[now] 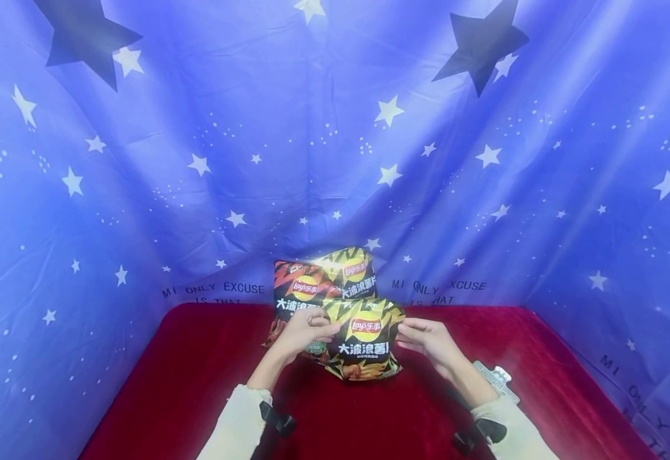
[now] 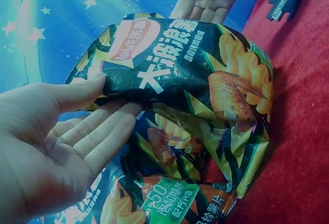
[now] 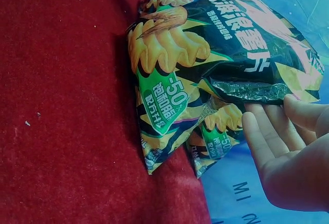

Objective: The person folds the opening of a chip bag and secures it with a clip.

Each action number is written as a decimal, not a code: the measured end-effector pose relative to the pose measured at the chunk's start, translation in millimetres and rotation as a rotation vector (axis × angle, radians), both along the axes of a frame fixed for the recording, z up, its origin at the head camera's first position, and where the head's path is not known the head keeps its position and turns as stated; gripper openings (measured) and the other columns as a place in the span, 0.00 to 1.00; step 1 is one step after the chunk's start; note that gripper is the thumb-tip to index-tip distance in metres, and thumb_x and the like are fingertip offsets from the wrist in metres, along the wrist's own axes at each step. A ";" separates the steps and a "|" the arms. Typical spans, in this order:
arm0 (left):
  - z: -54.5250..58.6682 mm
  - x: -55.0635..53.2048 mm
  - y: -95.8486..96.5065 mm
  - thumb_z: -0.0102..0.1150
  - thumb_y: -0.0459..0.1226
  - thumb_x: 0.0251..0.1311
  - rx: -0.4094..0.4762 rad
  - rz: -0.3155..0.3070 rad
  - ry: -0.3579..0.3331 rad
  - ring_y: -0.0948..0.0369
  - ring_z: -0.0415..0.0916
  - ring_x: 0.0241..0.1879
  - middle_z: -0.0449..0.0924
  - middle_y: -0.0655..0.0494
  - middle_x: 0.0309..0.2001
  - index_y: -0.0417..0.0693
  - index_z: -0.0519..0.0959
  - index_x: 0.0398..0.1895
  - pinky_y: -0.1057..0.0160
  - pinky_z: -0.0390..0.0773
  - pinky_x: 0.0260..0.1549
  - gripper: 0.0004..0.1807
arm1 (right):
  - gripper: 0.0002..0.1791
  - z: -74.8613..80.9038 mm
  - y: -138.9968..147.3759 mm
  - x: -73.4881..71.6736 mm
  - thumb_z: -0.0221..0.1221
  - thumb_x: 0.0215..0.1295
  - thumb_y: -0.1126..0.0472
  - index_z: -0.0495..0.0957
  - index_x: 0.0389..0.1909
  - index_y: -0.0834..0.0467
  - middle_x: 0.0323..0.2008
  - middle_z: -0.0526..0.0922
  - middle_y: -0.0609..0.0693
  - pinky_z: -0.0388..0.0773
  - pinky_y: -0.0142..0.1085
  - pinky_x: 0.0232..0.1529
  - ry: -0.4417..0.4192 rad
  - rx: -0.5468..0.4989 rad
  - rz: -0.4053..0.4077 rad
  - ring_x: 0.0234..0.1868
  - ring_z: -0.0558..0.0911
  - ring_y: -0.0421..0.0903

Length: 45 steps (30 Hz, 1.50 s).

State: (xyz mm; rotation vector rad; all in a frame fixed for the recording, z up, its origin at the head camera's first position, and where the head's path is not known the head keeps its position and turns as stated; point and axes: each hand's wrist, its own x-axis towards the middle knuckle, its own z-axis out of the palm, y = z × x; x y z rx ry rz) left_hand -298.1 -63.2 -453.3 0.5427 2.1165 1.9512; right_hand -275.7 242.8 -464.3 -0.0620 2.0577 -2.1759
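A black-and-yellow bag of Lay's potato chips (image 1: 365, 350) stands between both hands, its printed front toward me. My left hand (image 1: 304, 332) pinches its left edge, thumb in front and fingers behind, as the left wrist view shows. At the opposite edge, my right hand (image 1: 431, 342) pinches the bag between thumb and fingers. Behind it to the left, a red-and-black chip bag (image 1: 291, 295) leans upright, partly hidden by my left hand. Another black-and-yellow chip bag (image 1: 359, 275) stands at the back, its lower part hidden by the front bag.
Red velvet cloth (image 1: 208, 377) covers the table. A blue curtain with stars (image 1: 312, 160) hangs behind and along both sides, close to the table's back edge. Beside my right forearm lies a pale, clip-like item (image 1: 498, 378). Dark straps with small black devices (image 1: 277, 420) sit on both sleeves.
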 end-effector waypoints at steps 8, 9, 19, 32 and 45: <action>1.6 0.1 0.6 0.68 0.35 0.64 0.016 0.010 -0.037 0.60 0.85 0.34 0.79 0.56 0.26 0.41 0.73 0.32 0.54 0.88 0.45 0.12 | 0.10 -1.0 4.4 -0.9 0.59 0.72 0.67 0.81 0.51 0.61 0.38 0.89 0.42 0.83 0.48 0.57 -0.020 -0.003 0.052 0.41 0.89 0.41; 1.4 -0.4 0.7 0.68 0.35 0.64 0.016 0.005 -0.035 0.60 0.86 0.34 0.81 0.55 0.27 0.40 0.73 0.32 0.54 0.88 0.45 0.12 | 0.09 -1.1 5.0 -0.9 0.59 0.72 0.66 0.82 0.50 0.59 0.38 0.89 0.42 0.83 0.48 0.58 -0.026 -0.008 0.061 0.41 0.89 0.41; -4.3 -6.0 -2.8 0.68 0.36 0.64 0.012 -0.027 -0.054 0.58 0.86 0.37 0.82 0.56 0.28 0.41 0.74 0.32 0.53 0.88 0.47 0.12 | 0.06 -4.5 6.3 -1.8 0.59 0.72 0.66 0.83 0.43 0.53 0.37 0.89 0.43 0.85 0.44 0.56 -0.055 -0.038 0.107 0.42 0.89 0.41; 2.0 -5.1 -2.0 0.72 0.43 0.60 -0.056 0.091 -0.029 0.50 0.84 0.51 0.80 0.39 0.55 0.35 0.69 0.68 0.49 0.84 0.54 0.37 | 0.08 -5.2 7.1 -2.0 0.59 0.72 0.67 0.83 0.41 0.52 0.36 0.89 0.43 0.83 0.47 0.58 -0.045 -0.039 0.096 0.41 0.89 0.42; 43.6 0.8 32.0 0.72 0.37 0.58 -0.158 0.328 0.434 0.42 0.80 0.57 0.83 0.43 0.57 0.41 0.83 0.55 0.42 0.79 0.59 0.22 | 0.07 -4.7 5.9 -1.1 0.59 0.71 0.68 0.83 0.42 0.53 0.36 0.89 0.43 0.83 0.48 0.58 -0.053 -0.041 0.084 0.41 0.89 0.42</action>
